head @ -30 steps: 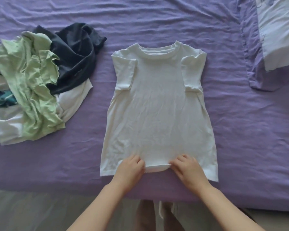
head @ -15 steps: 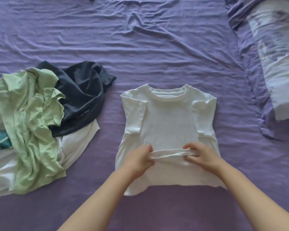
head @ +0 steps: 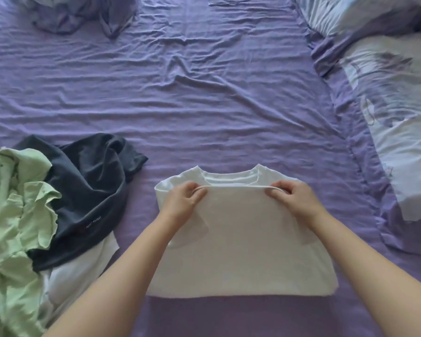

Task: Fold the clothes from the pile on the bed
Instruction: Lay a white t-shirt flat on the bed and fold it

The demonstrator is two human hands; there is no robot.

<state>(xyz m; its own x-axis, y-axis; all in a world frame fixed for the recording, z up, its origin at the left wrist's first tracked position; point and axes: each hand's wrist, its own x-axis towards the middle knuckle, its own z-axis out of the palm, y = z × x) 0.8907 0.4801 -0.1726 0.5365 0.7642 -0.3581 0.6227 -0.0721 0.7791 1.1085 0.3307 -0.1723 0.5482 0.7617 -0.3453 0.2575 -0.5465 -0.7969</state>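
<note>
My left hand (head: pixel 184 203) & right hand (head: pixel 293 199) each pinch the hem of the white tee (head: pixel 241 251), mid-bed, near me, folded up to its neck. Pile (head: pixel 41 215) at left not folded yet.

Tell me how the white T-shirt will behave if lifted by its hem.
The white T-shirt is probably floppy: its hem bends between the left hand and right hand. Likely light, being thin cloth. It should drape, not hold shape.

A wrinkled purple sheet (head: pixel 204 98) lies beside a floral duvet (head: pixel 394 132) at right.
</note>
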